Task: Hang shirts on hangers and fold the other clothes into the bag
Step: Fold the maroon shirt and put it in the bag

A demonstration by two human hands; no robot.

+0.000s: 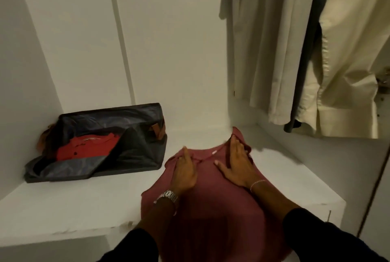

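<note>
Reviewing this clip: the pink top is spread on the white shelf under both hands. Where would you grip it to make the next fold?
Probably at the shoulders, pinching either side of the neckline from above. The pink top lies flat, neck pointing away, and the left hand and right hand already press there, while its hem hangs off the shelf edge.

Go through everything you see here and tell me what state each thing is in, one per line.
Bag: open, lying on the shelf.
Red shirt: folded, inside the bag.
Maroon top: spread flat, hanging over the shelf's front edge.
Left hand: flat, pressing the top.
Right hand: flat, pressing the top.
Pale shirts: hanging.
</note>
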